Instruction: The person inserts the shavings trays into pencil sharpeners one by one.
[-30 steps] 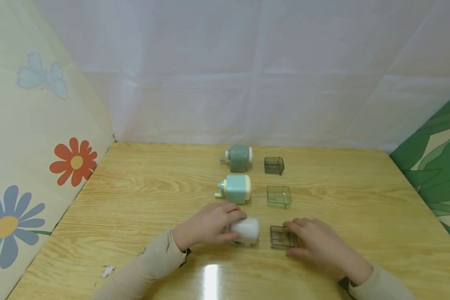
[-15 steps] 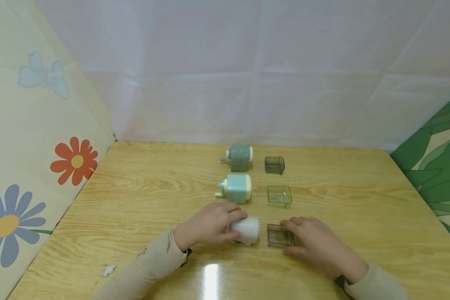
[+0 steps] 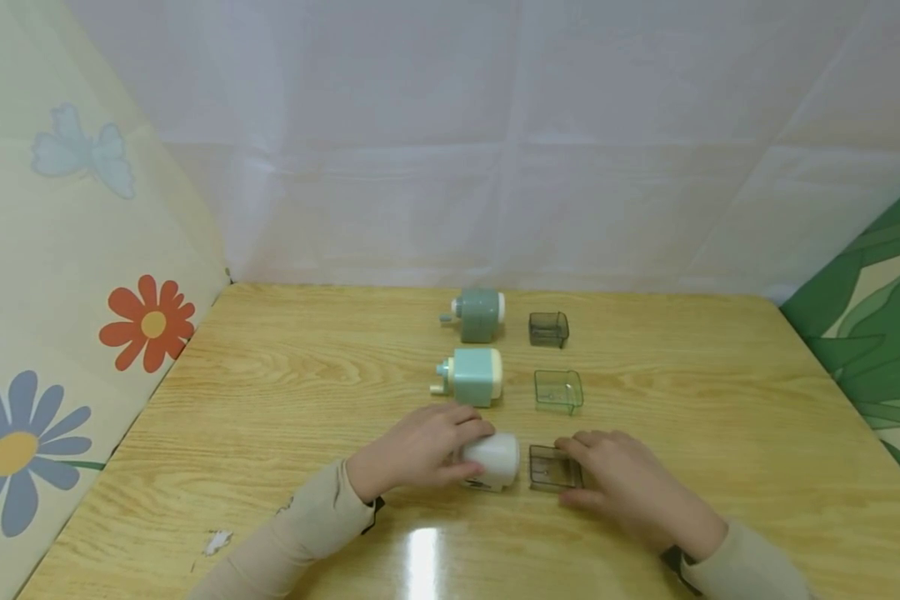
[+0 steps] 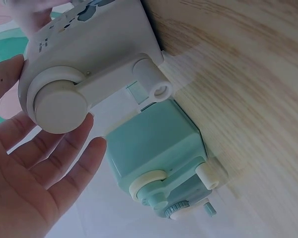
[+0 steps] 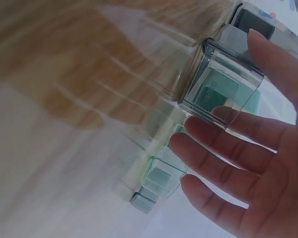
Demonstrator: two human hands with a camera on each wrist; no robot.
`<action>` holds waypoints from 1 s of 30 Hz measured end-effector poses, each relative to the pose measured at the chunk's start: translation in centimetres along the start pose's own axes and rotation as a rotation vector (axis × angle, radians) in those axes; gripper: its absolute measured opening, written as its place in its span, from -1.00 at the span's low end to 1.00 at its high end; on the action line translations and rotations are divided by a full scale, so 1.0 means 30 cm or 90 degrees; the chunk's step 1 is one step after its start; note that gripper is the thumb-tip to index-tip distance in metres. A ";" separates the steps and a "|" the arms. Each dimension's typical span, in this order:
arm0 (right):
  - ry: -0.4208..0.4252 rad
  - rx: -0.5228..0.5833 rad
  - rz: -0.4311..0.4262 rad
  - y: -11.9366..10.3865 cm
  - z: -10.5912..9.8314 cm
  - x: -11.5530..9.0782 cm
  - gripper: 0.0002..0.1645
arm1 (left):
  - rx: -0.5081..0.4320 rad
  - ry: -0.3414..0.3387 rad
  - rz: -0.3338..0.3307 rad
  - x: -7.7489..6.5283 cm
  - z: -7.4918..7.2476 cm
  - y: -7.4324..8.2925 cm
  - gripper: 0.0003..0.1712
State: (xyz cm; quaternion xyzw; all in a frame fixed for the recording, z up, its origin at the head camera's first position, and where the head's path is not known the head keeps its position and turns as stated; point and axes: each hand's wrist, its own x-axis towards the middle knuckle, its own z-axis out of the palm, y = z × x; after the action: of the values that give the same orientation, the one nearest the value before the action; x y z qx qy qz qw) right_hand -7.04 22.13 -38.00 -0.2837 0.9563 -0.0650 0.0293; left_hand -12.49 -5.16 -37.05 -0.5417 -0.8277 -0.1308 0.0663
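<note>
In the head view my left hand [image 3: 427, 447] holds a white crank pencil sharpener [image 3: 495, 458] on the table, thumb at the near side and fingers over the far side. The left wrist view shows its round knob and crank arm [image 4: 114, 79]. My right hand [image 3: 633, 485] grips a smoky clear shavings drawer [image 3: 546, 471] at its right end, between thumb and fingers. This drawer lies just right of the white sharpener, a narrow gap between them. In the right wrist view the clear drawer [image 5: 248, 82] shows near my thumb and fingertips.
Behind stand a light teal sharpener [image 3: 474, 377] and a dark green sharpener [image 3: 480, 317]. To their right lie a green-tinted clear drawer [image 3: 558, 400] and a dark clear drawer [image 3: 548, 332]. A torn white patch [image 3: 217, 542] marks the wooden table [image 3: 270, 375] at left.
My right hand has slid the smoky drawer left, narrowing the gap to the white sharpener. My left hand and that sharpener have stayed almost still.
</note>
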 end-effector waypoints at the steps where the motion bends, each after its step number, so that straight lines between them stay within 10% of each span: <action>1: -0.001 -0.001 0.001 -0.001 -0.001 0.001 -0.31 | -0.002 0.000 -0.001 0.000 0.000 0.000 -0.53; 30: -0.015 -0.016 -0.014 -0.024 0.002 0.038 -0.28 | -0.012 0.004 0.005 0.000 0.007 -0.007 -0.53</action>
State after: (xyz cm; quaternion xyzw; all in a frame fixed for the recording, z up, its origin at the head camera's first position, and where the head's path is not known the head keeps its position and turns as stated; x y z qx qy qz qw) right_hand -7.62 20.91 -37.97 -0.2949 0.9535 -0.0499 0.0366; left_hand -12.68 -5.20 -37.29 -0.5450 -0.8240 -0.1404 0.0645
